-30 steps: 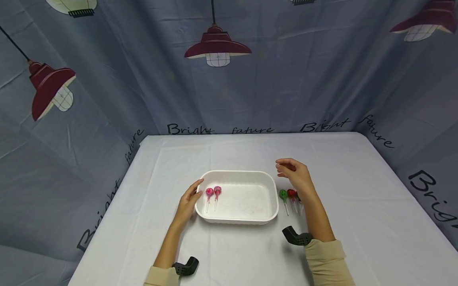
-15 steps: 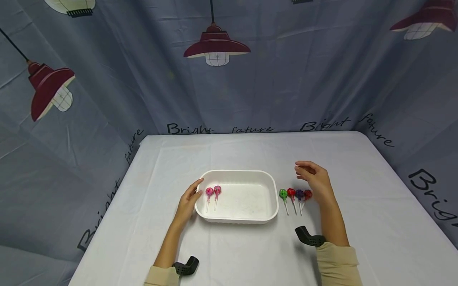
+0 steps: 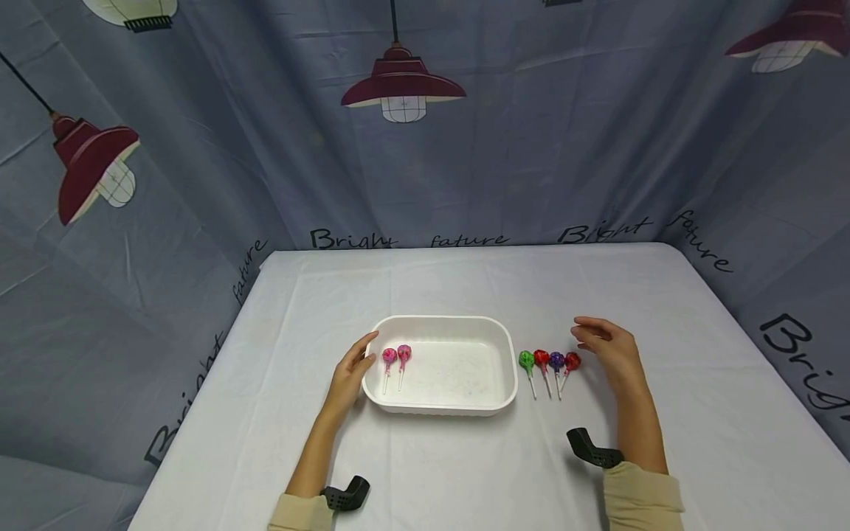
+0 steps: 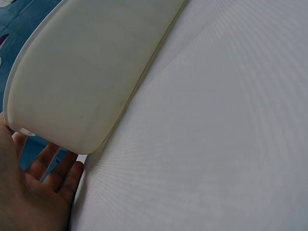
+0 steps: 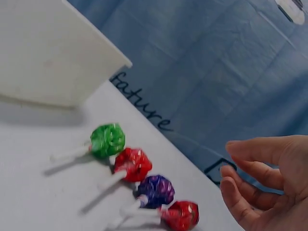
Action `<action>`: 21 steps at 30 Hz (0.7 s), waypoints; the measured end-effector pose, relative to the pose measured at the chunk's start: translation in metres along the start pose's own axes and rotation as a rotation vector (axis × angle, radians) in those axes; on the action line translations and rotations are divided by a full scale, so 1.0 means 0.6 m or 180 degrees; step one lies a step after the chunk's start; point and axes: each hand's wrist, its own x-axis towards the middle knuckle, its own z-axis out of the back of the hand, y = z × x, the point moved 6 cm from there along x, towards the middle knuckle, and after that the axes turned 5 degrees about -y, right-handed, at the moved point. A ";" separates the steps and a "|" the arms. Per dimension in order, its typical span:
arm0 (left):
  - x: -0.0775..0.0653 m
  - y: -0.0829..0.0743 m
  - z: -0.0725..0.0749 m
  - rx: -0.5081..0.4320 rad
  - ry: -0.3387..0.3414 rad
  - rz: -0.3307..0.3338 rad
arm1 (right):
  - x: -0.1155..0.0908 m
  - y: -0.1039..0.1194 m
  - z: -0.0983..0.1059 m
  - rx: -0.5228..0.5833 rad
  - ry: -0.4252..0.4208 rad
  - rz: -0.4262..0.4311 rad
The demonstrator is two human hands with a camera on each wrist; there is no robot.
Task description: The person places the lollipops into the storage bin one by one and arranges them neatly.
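Observation:
A white rectangular tray (image 3: 438,409) stands on the table, with two pink lollipops (image 3: 389,356) lying at its left end. My left hand (image 3: 347,376) rests against that end; in the left wrist view its extended fingers (image 4: 62,171) touch the tray's outer wall. Right of the tray several lollipops lie in a row, sticks toward me: a green one (image 5: 107,140), a red one (image 5: 133,164), a purple one (image 5: 156,191) and a darker red one (image 5: 182,215). Above and right of the row hovers my right hand (image 3: 611,350), holding nothing, fingers loosely bent.
A white cloth (image 3: 465,472) covers the table. Behind and at both sides hangs a grey-blue curtain (image 3: 531,147) printed with red lamps and lettering. Black wrist cameras (image 3: 593,450) sit on both forearms.
My right hand has moved right from beside the tray and slightly toward me, uncovering the purple and darker red lollipops. The left hand and tray have stayed put.

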 end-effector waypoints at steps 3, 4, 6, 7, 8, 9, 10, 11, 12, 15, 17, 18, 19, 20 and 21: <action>0.000 0.001 0.000 -0.0018 0.0006 -0.0004 | -0.009 -0.001 0.006 -0.0142 0.0067 -0.0120; 0.000 0.001 0.000 -0.0013 0.0008 0.0000 | -0.013 -0.001 0.007 -0.0210 0.0094 -0.0151; -0.001 0.001 0.000 -0.0020 0.0010 0.0007 | -0.023 0.005 0.010 -0.0355 0.0161 -0.0189; 0.001 0.008 0.001 -0.0012 -0.0011 -0.0004 | -0.030 0.010 0.010 -0.0435 0.0190 -0.0196; 0.003 0.014 0.002 -0.0010 -0.0030 -0.0021 | -0.037 0.017 0.010 -0.0511 0.0221 -0.0213; 0.005 0.021 0.003 -0.0005 -0.0050 -0.0031 | -0.044 0.026 0.010 -0.0575 0.0253 -0.0238; 0.008 0.028 0.004 0.0000 -0.0068 -0.0045 | -0.052 0.035 0.010 -0.0626 0.0282 -0.0263; 0.010 0.034 0.005 0.0002 -0.0088 -0.0058 | -0.058 0.043 0.010 -0.0666 0.0280 -0.0312; 0.012 0.041 0.006 0.0006 -0.0099 -0.0062 | -0.064 0.049 0.009 -0.0702 0.0303 -0.0355; 0.014 0.047 0.007 0.0005 -0.0114 -0.0082 | -0.074 0.057 0.007 -0.0726 0.0407 -0.0466; 0.015 0.047 0.007 0.0005 -0.0119 -0.0082 | -0.074 0.051 0.006 -0.0726 0.0486 -0.0504; 0.015 0.047 0.007 0.0001 -0.0118 -0.0086 | -0.075 0.051 0.005 -0.0726 0.0580 -0.0491; 0.015 0.047 0.007 0.0000 -0.0116 -0.0094 | -0.075 0.047 0.004 -0.0724 0.0608 -0.0517; 0.015 0.047 0.007 -0.0005 -0.0114 -0.0096 | -0.075 0.044 0.004 -0.0726 0.0607 -0.0558; 0.015 0.048 0.007 -0.0009 -0.0111 -0.0097 | -0.075 0.042 0.003 -0.0726 0.0624 -0.0581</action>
